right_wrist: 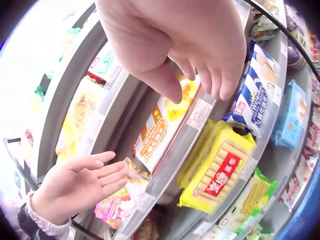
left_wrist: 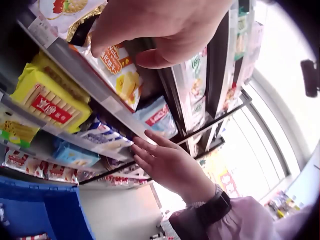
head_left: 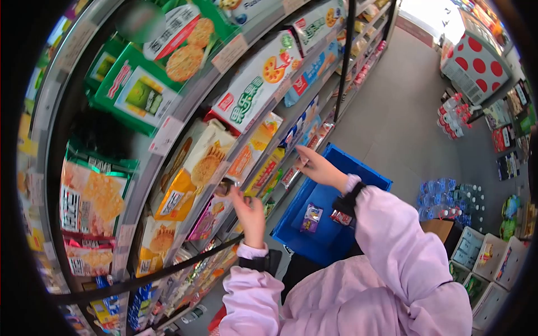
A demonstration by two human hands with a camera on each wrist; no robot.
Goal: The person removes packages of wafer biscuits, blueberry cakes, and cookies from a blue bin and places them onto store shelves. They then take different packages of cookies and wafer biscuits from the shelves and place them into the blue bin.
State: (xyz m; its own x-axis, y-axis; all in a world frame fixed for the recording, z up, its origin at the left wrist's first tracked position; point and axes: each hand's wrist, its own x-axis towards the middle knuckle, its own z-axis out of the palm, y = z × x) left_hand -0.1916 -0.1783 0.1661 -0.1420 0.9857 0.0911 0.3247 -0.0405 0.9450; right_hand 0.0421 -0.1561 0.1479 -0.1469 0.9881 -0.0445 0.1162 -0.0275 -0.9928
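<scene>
My left hand (head_left: 250, 217) is at the shelf front, its fingers loosely extended and holding nothing. In the right wrist view, those fingertips sit close to an orange-and-white wafer pack (right_wrist: 157, 127) and a pink snack pack (right_wrist: 120, 202). My right hand (head_left: 322, 168) reaches toward the same shelves, farther along, with relaxed straight fingers and nothing in them. The right wrist view has it above the wafer pack, near a blue-and-white wafer pack (right_wrist: 255, 92). Yellow biscuit packs (right_wrist: 220, 167) lie on the tier below.
A blue basket (head_left: 361, 168) stands below my right arm, with a purple snack pack (head_left: 311, 218) and a red-and-white pack (head_left: 341, 217) inside. Biscuit packs fill the tiers at left. Bottled water (head_left: 437, 199) and a polka-dot box (head_left: 476, 64) stand across the aisle.
</scene>
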